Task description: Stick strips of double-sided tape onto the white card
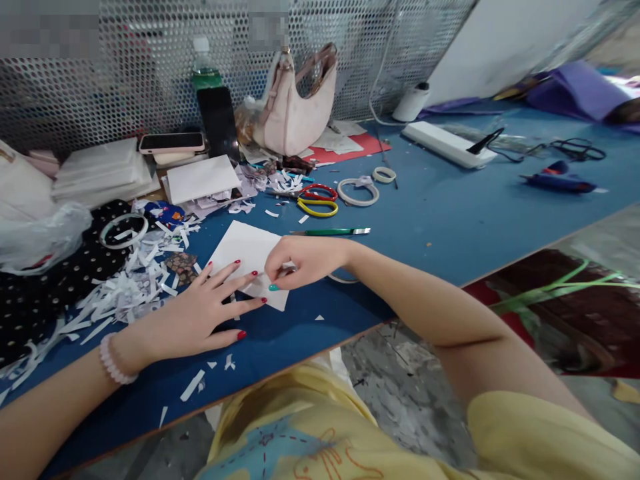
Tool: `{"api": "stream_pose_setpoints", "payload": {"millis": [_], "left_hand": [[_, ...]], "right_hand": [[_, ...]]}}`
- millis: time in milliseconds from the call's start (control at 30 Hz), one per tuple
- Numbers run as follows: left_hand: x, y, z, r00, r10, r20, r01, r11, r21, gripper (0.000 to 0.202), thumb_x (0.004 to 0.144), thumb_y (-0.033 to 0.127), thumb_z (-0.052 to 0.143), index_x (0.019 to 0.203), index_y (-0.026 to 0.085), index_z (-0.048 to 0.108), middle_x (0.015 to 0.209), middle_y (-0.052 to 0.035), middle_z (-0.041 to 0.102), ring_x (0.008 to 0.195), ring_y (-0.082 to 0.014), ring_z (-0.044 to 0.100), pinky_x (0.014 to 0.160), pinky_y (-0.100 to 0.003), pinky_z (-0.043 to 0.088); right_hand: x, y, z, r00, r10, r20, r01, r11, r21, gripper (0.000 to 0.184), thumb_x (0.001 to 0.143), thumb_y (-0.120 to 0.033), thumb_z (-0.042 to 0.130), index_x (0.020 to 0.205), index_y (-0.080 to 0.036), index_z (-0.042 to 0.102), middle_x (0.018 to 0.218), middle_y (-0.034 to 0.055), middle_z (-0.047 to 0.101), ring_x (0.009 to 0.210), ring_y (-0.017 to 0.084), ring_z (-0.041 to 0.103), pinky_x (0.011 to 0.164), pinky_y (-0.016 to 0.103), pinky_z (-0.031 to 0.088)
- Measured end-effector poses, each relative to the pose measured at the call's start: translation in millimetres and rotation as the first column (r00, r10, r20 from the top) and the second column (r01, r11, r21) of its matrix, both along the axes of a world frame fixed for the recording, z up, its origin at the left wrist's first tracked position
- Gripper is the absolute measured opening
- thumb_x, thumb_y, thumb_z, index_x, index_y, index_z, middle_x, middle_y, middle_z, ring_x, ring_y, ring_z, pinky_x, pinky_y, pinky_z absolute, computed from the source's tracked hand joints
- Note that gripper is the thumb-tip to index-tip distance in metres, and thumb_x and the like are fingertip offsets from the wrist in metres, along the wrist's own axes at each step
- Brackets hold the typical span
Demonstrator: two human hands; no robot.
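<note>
White sheet (250, 245): near-L part hidden under our L hand (213, 307); R side partly covered by our curled R hand (310, 259), so we can't tell what it pinches. White ring (343, 280) mostly hidden by R hand's wrist. Far: bottle (206, 77), lower part behind blk phone (219, 123). Beyond mesh panel (135, 87): blurred, can't ID. L edge cuts plastic bag (45, 233), dotted cloth (30, 307); R edge cuts purple sheet (570, 93).

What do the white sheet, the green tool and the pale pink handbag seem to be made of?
White sheet: matte, probably paper, with crisp straight edges. Green tool: silvery end suggests metal; the green could be paint or plastic. Handbag: smooth, softly curved, perhaps leather or imitation.
</note>
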State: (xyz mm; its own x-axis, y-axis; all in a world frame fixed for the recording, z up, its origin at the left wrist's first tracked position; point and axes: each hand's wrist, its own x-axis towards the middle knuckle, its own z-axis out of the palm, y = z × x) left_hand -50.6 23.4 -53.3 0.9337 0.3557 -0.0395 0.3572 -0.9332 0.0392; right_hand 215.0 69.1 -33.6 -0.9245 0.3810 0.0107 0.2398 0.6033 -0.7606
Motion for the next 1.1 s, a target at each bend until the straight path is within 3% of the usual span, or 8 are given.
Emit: {"api": "stream_pose_setpoints", "payload": {"millis": [167, 400, 567, 733, 1100], "left_hand": [[0, 0, 0.0, 1.000, 0.002, 0.004, -0.001, 1.000, -0.003, 0.059, 0.098, 0.037, 0.057, 0.153, 0.036, 0.037, 0.164, -0.0079, 0.029, 0.150, -0.0425, 0.023, 0.111, -0.071, 0.031], [1, 0, 1.1, 0.999, 0.006, -0.033, -0.007, 1.000, -0.018, 0.058, 0.098, 0.036, 0.056, 0.153, 0.037, 0.037, 0.163, -0.0094, 0.029, 0.150, -0.0434, 0.021, 0.110, -0.074, 0.029], [2, -1, 2.3, 0.999, 0.020, -0.040, -0.022, 0.999, -0.045, 0.053, 0.098, 0.035, 0.055, 0.150, 0.036, 0.042, 0.162, -0.0087, 0.032, 0.150, -0.0428, 0.021, 0.112, -0.074, 0.026], [2, -1, 2.5, 0.999, 0.031, -0.020, -0.032, 0.998, -0.057, 0.055, 0.097, 0.033, 0.056, 0.150, 0.034, 0.042, 0.162, -0.0089, 0.032, 0.150, -0.0431, 0.022, 0.112, -0.074, 0.026], [2, 0, -0.8, 1.000, 0.020, 0.022, -0.019, 0.997, -0.072, 0.052, 0.098, 0.034, 0.054, 0.148, 0.034, 0.045, 0.160, -0.0096, 0.035, 0.149, -0.0430, 0.025, 0.112, -0.074, 0.027]], "right_hand": [[-3, 1, -4.1, 0.999, 0.013, -0.044, -0.019, 0.991, -0.131, 0.016, 0.083, -0.022, 0.050, 0.069, -0.016, 0.054, 0.061, -0.0041, 0.046, 0.057, 0.008, 0.038, 0.057, 0.020, 0.034], [-2, 1, -4.3, 0.997, 0.025, -0.074, -0.038, 0.982, -0.185, 0.020, 0.085, -0.028, 0.052, 0.069, -0.017, 0.052, 0.062, -0.0047, 0.043, 0.058, 0.008, 0.037, 0.058, 0.021, 0.033], [6, 10, -2.0, 0.986, -0.155, 0.055, 0.156, 0.988, -0.010, 0.019, 0.082, -0.023, 0.051, 0.064, -0.017, 0.051, 0.058, -0.0050, 0.041, 0.055, 0.008, 0.036, 0.056, 0.022, 0.030], [9, 14, -1.1, 0.928, -0.249, 0.278, 0.185, 0.954, 0.236, 0.020, 0.082, -0.020, 0.054, 0.062, -0.016, 0.056, 0.057, -0.0026, 0.051, 0.055, 0.009, 0.041, 0.059, 0.025, 0.029], [7, 12, 0.9, 0.888, -0.272, 0.371, 0.178, 0.947, 0.269, 0.022, 0.089, -0.025, 0.054, 0.074, -0.014, 0.066, 0.065, 0.0008, 0.061, 0.059, 0.011, 0.046, 0.061, 0.025, 0.029]]}}
